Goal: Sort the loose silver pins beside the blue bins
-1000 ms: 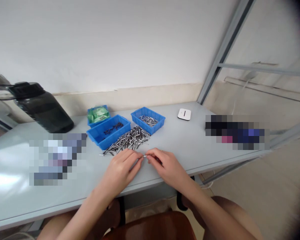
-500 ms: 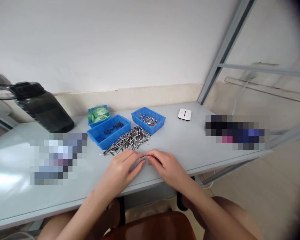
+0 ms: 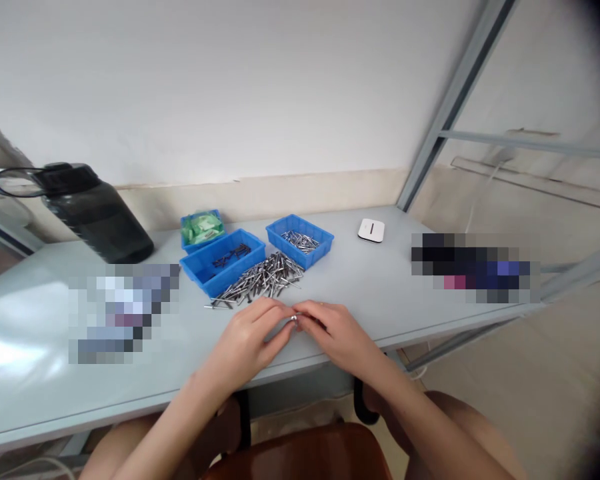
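Observation:
My left hand (image 3: 253, 339) and my right hand (image 3: 334, 332) meet at the fingertips above the front of the table. Both are closed in a pinch around a small silver metal piece (image 3: 294, 319), rivet-like, mostly covered by the fingers. Just beyond my hands lies a loose pile of rivets (image 3: 263, 277), thin rods in silver and dark tones. Touching the pile on the left is a blue bin (image 3: 205, 273) with a few dark rivets inside. Behind the pile to the right, another blue bin (image 3: 325, 248) holds many silver ones.
A small blue box with green plastic bags (image 3: 203, 228) stands at the back. To the left are a large dark bottle (image 3: 103, 223) and a blurred-out item (image 3: 125, 313). A white square device (image 3: 371, 230) and another blurred item (image 3: 475, 267) lie to the right.
The small metal piece has turned between the fingertips, and a shiny silver end now shows. My hands stay nearly in place, while the camera view has shifted slightly.

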Demonstrator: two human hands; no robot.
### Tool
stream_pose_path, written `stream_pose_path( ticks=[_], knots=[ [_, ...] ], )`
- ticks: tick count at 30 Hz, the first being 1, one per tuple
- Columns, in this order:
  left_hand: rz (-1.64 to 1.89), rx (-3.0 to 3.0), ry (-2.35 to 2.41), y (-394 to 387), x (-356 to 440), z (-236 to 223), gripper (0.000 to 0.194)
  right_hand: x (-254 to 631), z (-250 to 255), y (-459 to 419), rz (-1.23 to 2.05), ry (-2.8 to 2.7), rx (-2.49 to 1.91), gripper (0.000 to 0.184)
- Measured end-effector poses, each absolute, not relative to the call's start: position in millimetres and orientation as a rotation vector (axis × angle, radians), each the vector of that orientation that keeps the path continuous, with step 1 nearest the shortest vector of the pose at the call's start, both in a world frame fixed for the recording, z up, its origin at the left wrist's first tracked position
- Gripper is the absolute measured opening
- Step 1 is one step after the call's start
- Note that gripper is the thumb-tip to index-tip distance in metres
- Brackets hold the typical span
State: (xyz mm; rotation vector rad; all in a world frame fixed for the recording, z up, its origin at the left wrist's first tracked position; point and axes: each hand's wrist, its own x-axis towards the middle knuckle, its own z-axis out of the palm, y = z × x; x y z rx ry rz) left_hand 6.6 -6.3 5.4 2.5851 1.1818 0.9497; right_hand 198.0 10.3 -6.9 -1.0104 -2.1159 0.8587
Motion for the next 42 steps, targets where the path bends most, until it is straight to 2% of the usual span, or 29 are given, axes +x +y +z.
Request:
stream_pose_path(
  ticks=[10, 42],
  knots=[
    [1.008, 2.547, 1.475, -5.7, 4.2, 1.4, 0.007, 200.5, -1.0, 6.7, 0.955, -1.976, -1.047, 0.019],
    [0.862, 2.711, 1.344, 0.4, 10.7, 1.8, 0.013, 198.8, -2.0, 8.3, 0.848, -2.021, -1.092, 0.02]
  ],
)
